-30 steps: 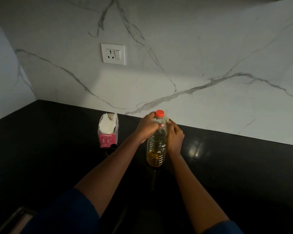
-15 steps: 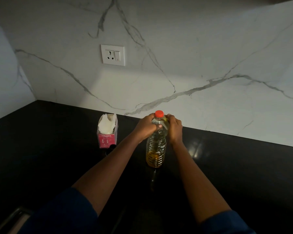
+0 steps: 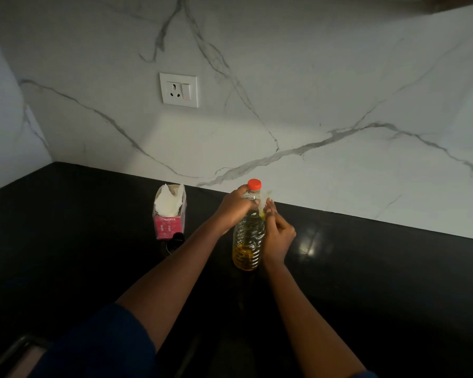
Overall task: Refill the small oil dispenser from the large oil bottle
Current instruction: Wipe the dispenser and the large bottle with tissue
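Observation:
The large oil bottle (image 3: 247, 241) stands upright on the black counter (image 3: 366, 268), clear plastic with a red cap (image 3: 254, 184) and yellow oil in its lower part. My left hand (image 3: 234, 207) grips its neck just under the cap. My right hand (image 3: 277, 233) is against the bottle's right side, fingers curled, fingertips pinching a thin pale plastic strip (image 3: 265, 199) at the shoulder. A small dark dispenser (image 3: 176, 240) stands left of the bottle, dim and partly behind my left forearm.
A pink tissue box (image 3: 170, 214) with white tissue stands just behind the dispenser. The marble wall with a socket (image 3: 178, 90) rises close behind. A dark-framed object (image 3: 14, 356) sits at the bottom left corner.
My right hand rose to the bottle's neck half a second ago and has now dropped back to the bottle's right side. My left hand and the bottle have stayed put.

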Motion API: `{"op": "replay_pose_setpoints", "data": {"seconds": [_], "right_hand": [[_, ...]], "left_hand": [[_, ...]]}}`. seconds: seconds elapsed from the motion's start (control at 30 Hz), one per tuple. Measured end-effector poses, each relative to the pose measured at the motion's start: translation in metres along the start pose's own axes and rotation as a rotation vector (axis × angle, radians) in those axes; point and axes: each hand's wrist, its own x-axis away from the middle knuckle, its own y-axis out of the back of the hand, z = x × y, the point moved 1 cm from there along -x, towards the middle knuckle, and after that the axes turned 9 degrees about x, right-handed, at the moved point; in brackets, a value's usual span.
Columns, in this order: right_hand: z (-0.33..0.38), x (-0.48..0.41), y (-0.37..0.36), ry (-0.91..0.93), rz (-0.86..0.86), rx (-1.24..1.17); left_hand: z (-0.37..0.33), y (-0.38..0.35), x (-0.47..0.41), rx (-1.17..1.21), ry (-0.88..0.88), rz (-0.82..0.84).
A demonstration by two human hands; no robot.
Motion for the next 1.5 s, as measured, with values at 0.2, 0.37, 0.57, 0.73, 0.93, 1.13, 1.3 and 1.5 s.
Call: {"op": "replay_pose_setpoints", "data": {"seconds": [0.2,0.37,0.57,0.73,0.93,1.13,1.3,1.5], "right_hand": [[-0.002,-0.003,0.002,0.238,0.048,0.178],[-0.013,0.019,-0.001,0.636,0.037,0.464],[-0.014,0.009,-0.007,0.661,-0.001,0.616],[-0.013,0.027,-0.014,0.393,-0.021,0.479],[-0.032,0.041,-0.011,-0.024,0.037,0.363],[-0.017,0.027,-0.016,0.002,-0.061,0.227],[-0.024,0.020,-0.021,-0.137,-0.066,0.076],[-0.084,0.043,-0.005,-0.411,0.076,0.281]], "left_hand": [[-0.006,0.001,-0.001,-0.067,0.011,0.015],[-0.005,0.002,-0.001,-0.158,-0.010,0.028],[-0.006,0.002,0.002,-0.163,-0.015,0.051],[-0.004,-0.002,0.005,-0.216,-0.068,0.031],[0.000,0.001,0.002,-0.272,-0.086,-0.008],[-0.001,-0.002,0.002,-0.309,-0.104,-0.032],[0.000,-0.003,-0.002,-0.337,-0.095,-0.063],[0.000,-0.003,-0.002,-0.354,-0.090,-0.085]]}}
